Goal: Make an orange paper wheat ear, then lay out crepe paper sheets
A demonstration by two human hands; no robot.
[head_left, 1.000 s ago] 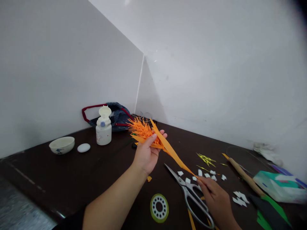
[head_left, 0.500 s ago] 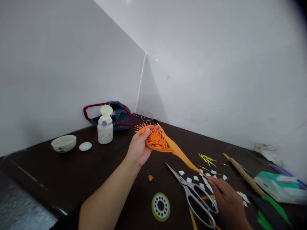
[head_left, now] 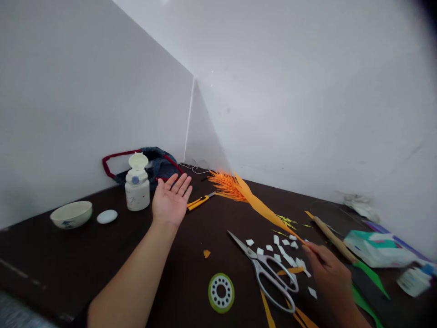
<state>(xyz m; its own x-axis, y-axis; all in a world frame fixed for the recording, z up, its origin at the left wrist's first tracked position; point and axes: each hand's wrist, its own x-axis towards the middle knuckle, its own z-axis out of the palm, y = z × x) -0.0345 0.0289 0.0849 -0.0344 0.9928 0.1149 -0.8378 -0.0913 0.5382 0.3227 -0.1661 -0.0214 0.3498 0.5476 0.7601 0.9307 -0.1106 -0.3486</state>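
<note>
My right hand (head_left: 324, 264) pinches the thin stem of an orange paper wheat ear (head_left: 230, 186), holding it out over the table. Its bristly head points to the far left, and a long orange leaf (head_left: 257, 205) runs along the stem. My left hand (head_left: 170, 200) is empty, palm up with fingers spread, a short way left of the head. Just beyond that palm lies a yellow utility knife (head_left: 200, 201). Silver scissors (head_left: 262, 266) rest partly spread below the wheat ear, with white paper scraps (head_left: 288, 257) around them.
A green tape roll (head_left: 221, 293) lies in front. To the left are a bowl (head_left: 71, 214), a white oval object (head_left: 107, 216), a white bottle (head_left: 137, 191) with raised lid and a denim bag (head_left: 162, 165). A tissue pack (head_left: 372, 249) and small bottle (head_left: 414, 280) are at right.
My left hand has let go of the wheat ear's head and moved left, opening palm up. The utility knife has come into sight. My right hand still holds the stem; the view has shifted slightly right.
</note>
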